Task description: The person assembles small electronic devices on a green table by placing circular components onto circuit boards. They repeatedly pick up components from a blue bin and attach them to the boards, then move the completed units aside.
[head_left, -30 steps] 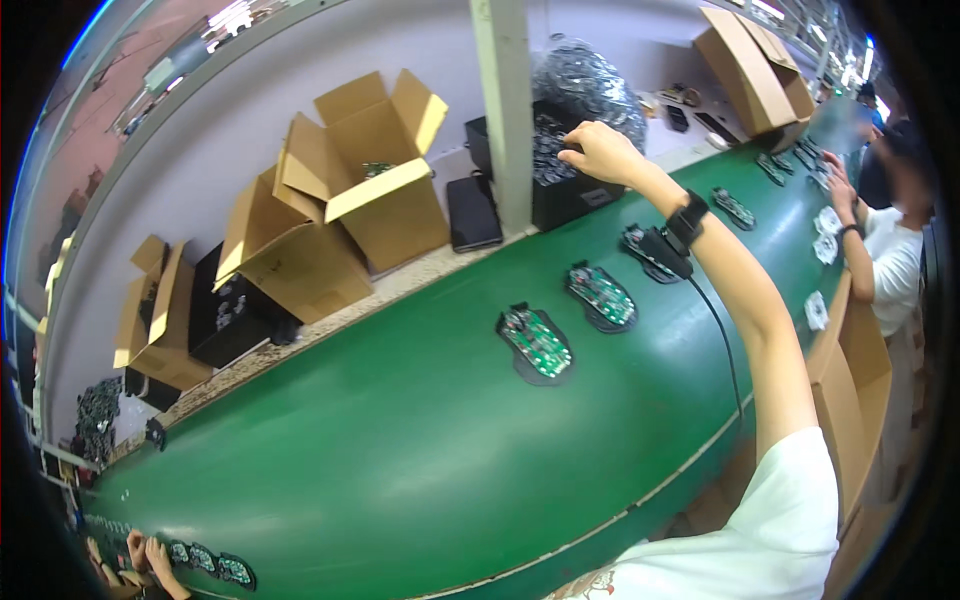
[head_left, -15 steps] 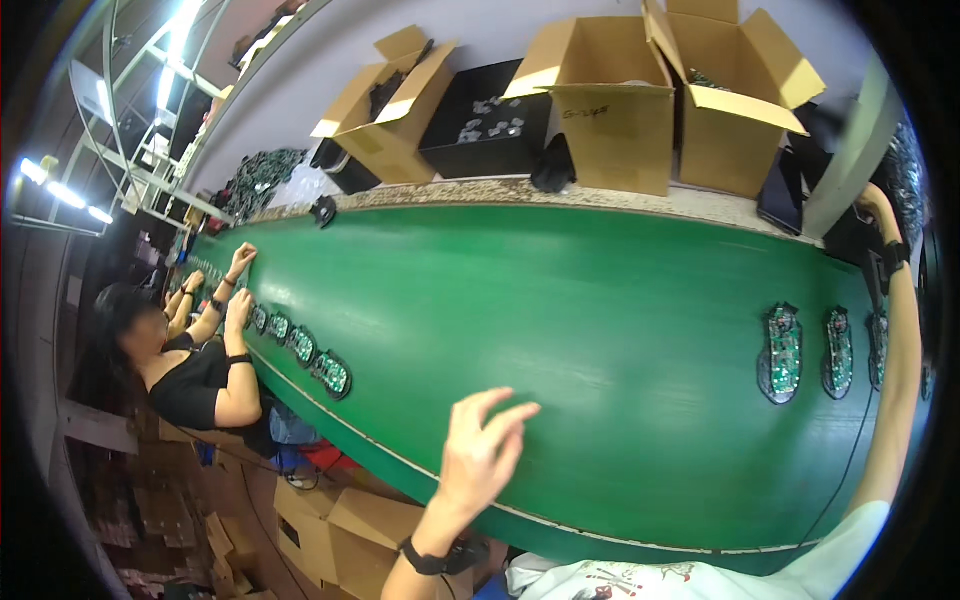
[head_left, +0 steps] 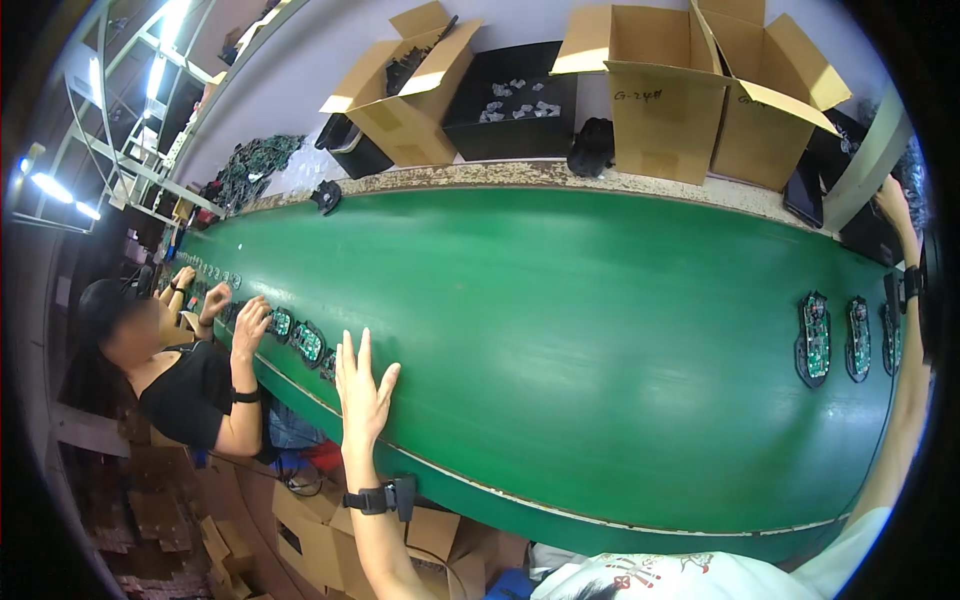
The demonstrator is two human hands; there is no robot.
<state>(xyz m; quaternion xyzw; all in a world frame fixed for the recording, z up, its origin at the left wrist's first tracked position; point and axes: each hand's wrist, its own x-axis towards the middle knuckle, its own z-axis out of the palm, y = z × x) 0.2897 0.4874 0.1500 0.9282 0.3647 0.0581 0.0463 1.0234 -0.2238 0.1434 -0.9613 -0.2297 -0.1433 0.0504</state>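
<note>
My left hand [head_left: 363,395] is over the near left part of the green belt [head_left: 560,330], fingers stretched out and apart, holding nothing. Just beside it is a green circuit board in a black housing [head_left: 328,367], partly hidden by the hand. More such boards, one of them a circuit board [head_left: 307,343], run in a row toward a co-worker. At the far right, my right hand [head_left: 893,207] reaches past a pale post to a dark box; its fingers are mostly hidden. Near that arm lie three elongated circuit boards in black housings [head_left: 815,340].
A co-worker [head_left: 190,385] in black sits at the left with both hands over the belt. Along the back ledge stand open cardboard boxes [head_left: 665,120], a black bin [head_left: 510,125] with small pale parts, and a black piece [head_left: 325,197]. The pale post [head_left: 872,170] rises at the right.
My left hand has moved left, to beside the row of boards, and its fingers have straightened. My right arm stays at the far right. The whole view has shifted a little.
</note>
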